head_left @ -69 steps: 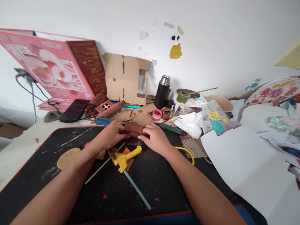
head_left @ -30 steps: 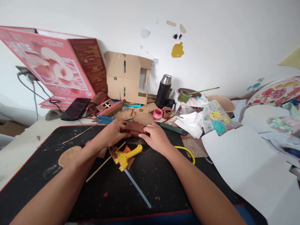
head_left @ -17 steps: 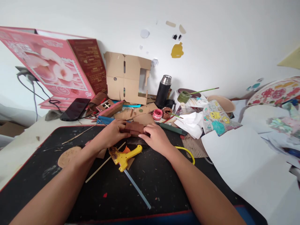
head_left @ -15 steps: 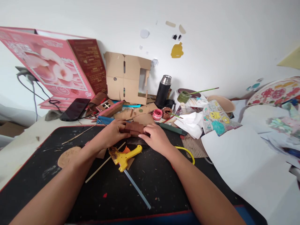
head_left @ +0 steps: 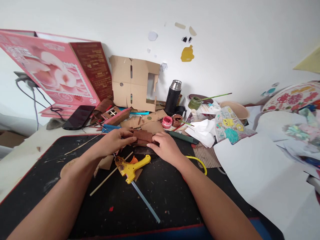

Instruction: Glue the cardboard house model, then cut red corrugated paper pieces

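Left fingers, right fingers on brown piece, perhaps cardboard, glue gun nearby

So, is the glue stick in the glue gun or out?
Partly in: one end of the glue stick runs into the yellow glue gun, and a long length sticks out over the black mat.

Brown piece partly hidden (behind hands); pink box cut off.
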Action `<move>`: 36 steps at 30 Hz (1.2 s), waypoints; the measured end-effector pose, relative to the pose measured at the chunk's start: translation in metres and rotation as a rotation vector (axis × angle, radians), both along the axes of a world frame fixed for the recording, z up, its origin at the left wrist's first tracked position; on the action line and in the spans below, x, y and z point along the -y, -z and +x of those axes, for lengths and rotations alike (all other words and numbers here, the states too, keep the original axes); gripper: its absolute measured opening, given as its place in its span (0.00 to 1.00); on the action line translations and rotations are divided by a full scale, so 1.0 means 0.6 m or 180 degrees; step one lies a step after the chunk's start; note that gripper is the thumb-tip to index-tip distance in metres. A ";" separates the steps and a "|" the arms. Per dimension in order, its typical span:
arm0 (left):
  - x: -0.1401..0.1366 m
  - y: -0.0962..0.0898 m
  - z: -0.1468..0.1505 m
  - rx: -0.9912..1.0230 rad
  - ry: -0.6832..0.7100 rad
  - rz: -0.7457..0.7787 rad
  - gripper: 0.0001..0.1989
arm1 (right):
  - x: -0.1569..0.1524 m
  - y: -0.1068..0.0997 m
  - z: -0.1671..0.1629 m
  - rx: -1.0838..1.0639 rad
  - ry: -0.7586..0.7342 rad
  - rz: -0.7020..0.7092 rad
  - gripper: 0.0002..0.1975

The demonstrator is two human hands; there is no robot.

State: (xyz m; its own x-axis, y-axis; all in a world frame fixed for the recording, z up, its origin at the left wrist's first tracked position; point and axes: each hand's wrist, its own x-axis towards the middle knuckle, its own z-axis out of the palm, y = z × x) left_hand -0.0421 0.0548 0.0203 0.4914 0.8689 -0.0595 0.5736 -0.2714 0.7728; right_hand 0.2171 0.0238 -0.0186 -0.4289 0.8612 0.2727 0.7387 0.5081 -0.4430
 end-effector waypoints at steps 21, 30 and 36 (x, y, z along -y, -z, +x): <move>0.001 0.003 0.007 -0.0042 -0.0194 0.0090 0.24 | 0.000 -0.001 -0.002 0.0061 0.0019 -0.0071 0.15; -0.001 0.008 0.007 -0.0093 -0.0315 0.0074 0.22 | 0.002 -0.002 -0.003 0.0164 0.0035 -0.0031 0.15; 0.000 0.006 0.007 -0.0188 -0.0308 0.0077 0.22 | 0.003 -0.004 -0.004 0.0184 0.0032 -0.0040 0.15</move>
State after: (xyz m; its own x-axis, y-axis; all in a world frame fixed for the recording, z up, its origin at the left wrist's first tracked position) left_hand -0.0381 0.0549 0.0165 0.4013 0.9137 -0.0642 0.6424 -0.2308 0.7308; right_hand 0.2147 0.0218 -0.0162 -0.4349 0.8688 0.2368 0.7682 0.4951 -0.4058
